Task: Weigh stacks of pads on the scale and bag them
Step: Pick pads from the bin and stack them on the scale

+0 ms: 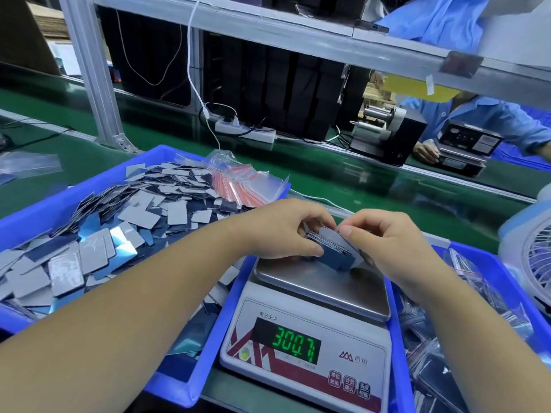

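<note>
Stack of pads (334, 248) sits tilted at the far edge of the scale (313, 332) pan, lower end on the steel, upper end raised toward the hands. Long axis appears to run from near-right to far-left across the pan. Display (293, 344) reads about 300.7.

Left hand (283, 231) grips the stack's left end, fingers curled over the top, thumb along the near side. Right hand (387, 242) pinches the right upper end, thumb on the grey top pad. The stack lies directly between the two hands; neither is clearly nearer.

Judgement: count or weight being adjusted; bagging not yet begun. Hand pressure may be distorting the reading.

Left blue bin (185, 380) holds the loose pads (98, 236); zip bags (238, 181) lie at its far right corner. Right blue bin (504, 272) holds filled bags (432, 353). A white fan (533, 260) stands at the right edge.
</note>
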The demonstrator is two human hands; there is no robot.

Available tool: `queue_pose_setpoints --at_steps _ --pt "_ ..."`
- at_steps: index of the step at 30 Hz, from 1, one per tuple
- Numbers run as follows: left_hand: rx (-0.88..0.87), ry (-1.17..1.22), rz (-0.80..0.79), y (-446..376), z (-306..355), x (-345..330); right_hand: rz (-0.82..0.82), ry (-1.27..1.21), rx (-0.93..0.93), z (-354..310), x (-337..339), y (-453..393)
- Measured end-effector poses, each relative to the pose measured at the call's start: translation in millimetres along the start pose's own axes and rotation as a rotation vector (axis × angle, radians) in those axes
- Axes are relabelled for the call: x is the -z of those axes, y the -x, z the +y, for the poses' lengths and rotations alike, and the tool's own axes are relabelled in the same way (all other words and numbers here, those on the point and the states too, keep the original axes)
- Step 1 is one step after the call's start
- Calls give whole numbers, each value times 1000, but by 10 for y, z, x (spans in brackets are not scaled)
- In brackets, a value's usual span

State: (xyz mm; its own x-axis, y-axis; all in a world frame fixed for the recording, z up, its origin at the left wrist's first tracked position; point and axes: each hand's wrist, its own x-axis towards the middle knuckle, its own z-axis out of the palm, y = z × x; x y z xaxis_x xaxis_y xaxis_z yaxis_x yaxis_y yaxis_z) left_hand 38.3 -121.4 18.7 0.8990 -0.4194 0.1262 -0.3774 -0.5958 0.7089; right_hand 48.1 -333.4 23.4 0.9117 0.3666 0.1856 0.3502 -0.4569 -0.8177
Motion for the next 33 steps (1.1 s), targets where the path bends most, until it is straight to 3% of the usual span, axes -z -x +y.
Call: queue_pose_setpoints --at_steps 7,11,22,29,33 --pt "15 -68 -14 9 -4 3 -125 113 -74 -22 75 34" --pt "32 -37 -11 14 -20 19 -165 60 -148 -33 56 53" --pt "36 -77 30 -17 -10 -6 -53 -36 -249 -62 -141 11" --pt "21 -165 4 -21 17 -17 17 173 -151 -28 -192 -4" --pt "19 -224 -8 -23 7 8 -44 176 -170 -44 -148 10"
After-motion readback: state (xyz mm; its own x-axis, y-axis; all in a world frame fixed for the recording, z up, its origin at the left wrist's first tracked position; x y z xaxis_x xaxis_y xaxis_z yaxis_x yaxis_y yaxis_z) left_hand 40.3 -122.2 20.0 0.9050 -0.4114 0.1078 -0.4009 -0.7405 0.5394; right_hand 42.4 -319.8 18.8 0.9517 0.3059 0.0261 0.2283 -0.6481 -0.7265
